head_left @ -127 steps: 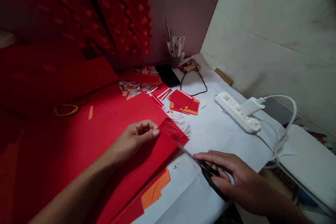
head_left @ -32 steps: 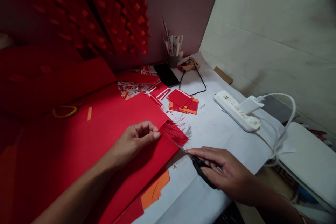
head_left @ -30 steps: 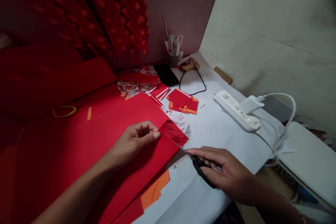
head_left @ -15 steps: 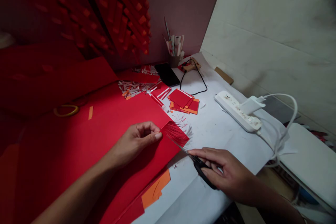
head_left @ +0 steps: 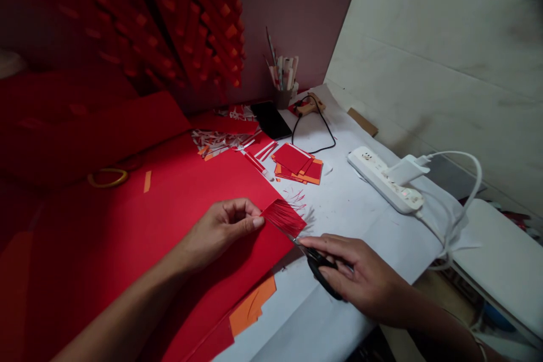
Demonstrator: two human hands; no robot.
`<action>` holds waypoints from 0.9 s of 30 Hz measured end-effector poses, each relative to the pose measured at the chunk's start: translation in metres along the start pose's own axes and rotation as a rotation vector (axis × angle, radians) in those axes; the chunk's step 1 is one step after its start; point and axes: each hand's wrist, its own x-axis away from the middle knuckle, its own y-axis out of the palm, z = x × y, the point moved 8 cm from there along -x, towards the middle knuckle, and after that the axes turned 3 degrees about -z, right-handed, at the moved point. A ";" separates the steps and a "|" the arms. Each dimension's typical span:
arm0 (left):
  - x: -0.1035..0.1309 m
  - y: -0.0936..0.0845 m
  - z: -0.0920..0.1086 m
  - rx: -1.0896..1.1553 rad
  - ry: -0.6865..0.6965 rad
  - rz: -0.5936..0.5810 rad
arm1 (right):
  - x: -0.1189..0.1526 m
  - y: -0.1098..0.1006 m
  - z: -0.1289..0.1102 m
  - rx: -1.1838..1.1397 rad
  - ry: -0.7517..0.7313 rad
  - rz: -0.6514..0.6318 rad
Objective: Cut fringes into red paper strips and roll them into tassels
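Note:
Between the thumb and fingers of my left hand (head_left: 231, 226) is the edge of a small red paper piece (head_left: 285, 217), slit into fine fringe strands on its far right side. My right hand (head_left: 360, 277) grips black-handled scissors (head_left: 324, 274), their blades reaching up-left to the lower edge of the fringed paper. The blade tips are hard to make out against the red. Beneath both lies a large red sheet (head_left: 203, 305) on the white-covered table. Orange paper pieces (head_left: 253, 306) stick out from under its front edge.
Red and orange paper cards (head_left: 299, 164) lie stacked beyond my hands, near a pile of shredded strips (head_left: 214, 140). A black phone (head_left: 271, 120) and a pen cup (head_left: 283, 96) stand behind. At right is a white power strip (head_left: 385, 178); yellow-handled scissors (head_left: 108, 177) lie left.
My right hand and the scissors have moved slightly up and left, the blades further along the fringed paper. My left hand has barely shifted.

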 end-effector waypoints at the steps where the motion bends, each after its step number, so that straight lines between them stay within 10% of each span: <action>1: 0.000 0.000 0.000 0.001 -0.004 -0.001 | 0.000 0.000 0.000 -0.012 0.000 -0.003; 27: 0.001 0.003 -0.001 0.006 -0.020 -0.022 | -0.002 -0.001 -0.001 0.012 -0.004 -0.018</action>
